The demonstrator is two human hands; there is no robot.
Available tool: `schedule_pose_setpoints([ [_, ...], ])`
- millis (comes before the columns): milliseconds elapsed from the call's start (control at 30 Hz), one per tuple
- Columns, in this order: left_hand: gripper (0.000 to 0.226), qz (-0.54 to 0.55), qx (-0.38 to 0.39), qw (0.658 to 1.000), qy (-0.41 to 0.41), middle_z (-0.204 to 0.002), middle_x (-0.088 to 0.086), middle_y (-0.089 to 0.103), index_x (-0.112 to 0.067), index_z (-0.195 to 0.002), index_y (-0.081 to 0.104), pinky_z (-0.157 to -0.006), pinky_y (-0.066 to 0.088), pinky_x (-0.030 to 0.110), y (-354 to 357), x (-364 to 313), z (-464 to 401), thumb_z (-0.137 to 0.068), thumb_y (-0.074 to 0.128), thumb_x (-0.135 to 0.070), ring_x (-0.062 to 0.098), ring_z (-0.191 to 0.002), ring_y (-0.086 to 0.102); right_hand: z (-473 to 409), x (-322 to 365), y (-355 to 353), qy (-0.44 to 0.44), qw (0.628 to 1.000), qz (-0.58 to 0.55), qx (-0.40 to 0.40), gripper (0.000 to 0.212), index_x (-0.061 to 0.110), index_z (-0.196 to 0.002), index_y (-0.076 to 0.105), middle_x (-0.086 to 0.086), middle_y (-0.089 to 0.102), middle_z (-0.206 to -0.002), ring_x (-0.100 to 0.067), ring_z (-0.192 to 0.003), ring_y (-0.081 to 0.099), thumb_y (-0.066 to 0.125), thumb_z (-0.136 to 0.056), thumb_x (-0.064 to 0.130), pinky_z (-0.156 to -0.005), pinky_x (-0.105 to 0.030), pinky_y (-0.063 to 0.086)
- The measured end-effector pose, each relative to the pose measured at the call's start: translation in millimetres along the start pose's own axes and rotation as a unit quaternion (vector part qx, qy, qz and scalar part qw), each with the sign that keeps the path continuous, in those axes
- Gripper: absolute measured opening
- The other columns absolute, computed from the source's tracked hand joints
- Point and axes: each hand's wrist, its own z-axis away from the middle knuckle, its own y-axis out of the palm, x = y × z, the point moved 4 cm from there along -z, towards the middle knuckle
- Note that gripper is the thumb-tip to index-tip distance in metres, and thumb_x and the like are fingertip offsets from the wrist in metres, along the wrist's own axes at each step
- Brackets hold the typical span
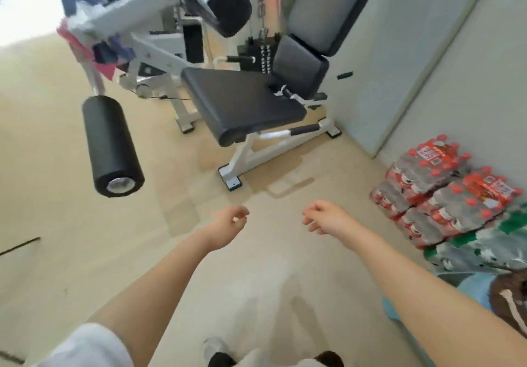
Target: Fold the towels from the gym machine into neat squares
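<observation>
A: Towels (pixel 85 39), that's what I'm looking for. Where are they?

B: I see them draped over the white arm of the gym machine (pixel 137 13), upper left of my view. There's a pink one hanging lowest and dark blue or purple cloth bunched beside and above it. The picture is blurred there, so I can't count them.

A: And my hands?

B: Both are stretched out in front over the beige floor (pixel 85 252), well apart from the towels. The left hand (pixel 228 221) has its fingers loosely curled, thumb and forefinger close together, with nothing in the grip. The right hand (pixel 325 215) is the same: fingers hanging slack and bent, nothing in them.

A: What else is around?

B: The machine's black seat pad (pixel 242 101) is straight ahead, with the grey backrest (pixel 328 4) upright behind it against the wall. A black foam roller (pixel 111 144) hangs off the arm at left. On my right, shrink-wrapped packs of red-capped bottles (pixel 439 187) are stacked on the floor by the wall, with green-labelled packs nearer me.
</observation>
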Motion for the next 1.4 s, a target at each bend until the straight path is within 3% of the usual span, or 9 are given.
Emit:
schedule_pose_setpoints([
  [100,0.024,0.072,-0.061,0.995,-0.037,-0.113,0.004,0.058,-0.015,-0.116,0.056,-0.089,0.044,0.028,-70.5,83.0,19.4,-0.094,0.046,-0.014,0.02,-0.095,0.057,-33.5,64.3,83.7,-0.027,0.999,0.037,0.018,0.02,0.017,-0.074,0.052,-0.006,0.058,-0.086,-0.013,-0.066,0.052,0.046,-0.093,0.015,-0.06,-0.024,0.04],
  [267,0.016,0.188,-0.157,0.965,-0.091,-0.105,0.002,0.055,-0.015,-0.101,0.054,-0.072,0.042,0.029,-172.3,189.3,34.2,-0.094,0.043,-0.008,0.02,-0.085,0.057,-68.6,163.1,211.0,-0.074,0.992,0.061,0.087,0.014,0.014,-0.081,0.053,-0.006,0.056,-0.088,-0.014,-0.068,0.052,0.045,-0.092,0.013,-0.06,-0.024,0.04],
  [367,0.014,0.243,-0.192,0.944,-0.111,-0.104,0.003,0.058,-0.013,-0.099,0.055,-0.078,0.041,0.03,-216.1,229.3,27.7,-0.093,0.043,-0.008,0.021,-0.083,0.059,-85.2,206.4,265.8,-0.091,0.984,0.082,0.129,0.012,0.012,-0.089,0.055,-0.003,0.057,-0.086,-0.015,-0.072,0.054,0.046,-0.093,0.017,-0.064,-0.025,0.042],
  [533,0.011,0.252,-0.188,0.944,-0.103,-0.092,-0.005,0.059,-0.016,-0.096,0.057,-0.075,0.044,0.027,-274.9,262.7,-15.1,-0.094,0.046,-0.013,0.015,-0.08,0.061,-139.9,266.7,301.3,-0.126,0.965,0.197,0.117,0.017,0.011,-0.096,0.059,-0.002,0.061,-0.096,-0.018,-0.089,0.056,0.051,-0.09,0.024,-0.075,-0.03,0.042],
  [633,0.011,0.244,-0.196,0.945,-0.092,-0.091,-0.001,0.06,-0.017,-0.098,0.056,-0.067,0.044,0.02,-323.6,277.2,-49.5,-0.094,0.047,-0.013,0.015,-0.078,0.059,-185.3,315.5,308.9,-0.126,0.964,0.213,0.1,0.024,0.008,-0.103,0.059,-0.003,0.059,-0.096,-0.016,-0.085,0.053,0.049,-0.092,0.026,-0.073,-0.03,0.042],
  [767,0.016,0.246,-0.217,0.94,-0.091,-0.097,0.001,0.06,-0.014,-0.104,0.058,-0.068,0.043,0.02,-399.3,296.0,-88.1,-0.094,0.046,-0.014,0.011,-0.077,0.059,-236.4,387.3,344.6,-0.135,0.965,0.204,0.095,0.03,0.004,-0.112,0.057,-0.015,0.061,-0.108,-0.027,-0.098,0.059,0.047,-0.094,0.025,-0.087,-0.036,0.049],
  [933,0.012,0.272,-0.228,0.931,-0.08,-0.096,0.002,0.058,-0.015,-0.101,0.056,-0.072,0.042,0.023,-464.2,328.8,-131.0,-0.094,0.046,-0.013,0.016,-0.079,0.058,-273.0,442.2,407.4,-0.133,0.97,0.159,0.13,0.021,0.015,-0.11,0.056,0.002,0.057,-0.106,-0.014,-0.098,0.053,0.047,-0.095,0.026,-0.081,-0.026,0.042],
  [1133,0.011,0.239,-0.186,0.95,-0.076,-0.102,0.004,0.056,-0.012,-0.102,0.055,-0.064,0.04,0.02,-545.8,412.3,-170.4,-0.094,0.048,-0.01,0.013,-0.073,0.057,-324.5,491.0,463.0,-0.094,0.978,0.144,0.114,0.018,0.017,-0.106,0.058,-0.003,0.061,-0.108,-0.019,-0.103,0.056,0.049,-0.094,0.026,-0.095,-0.037,0.049],
  [1400,0.014,0.4,-0.166,0.899,-0.062,-0.089,0.001,0.063,-0.015,-0.098,0.057,-0.074,0.046,0.025,-702.6,493.3,-216.5,-0.095,0.045,-0.01,0.015,-0.076,0.06,-391.6,598.7,544.9,-0.042,0.998,0.036,0.012,0.015,0.011,-0.1,0.058,-0.008,0.059,-0.099,-0.017,-0.086,0.053,0.046,-0.094,0.016,-0.073,-0.027,0.047],
])
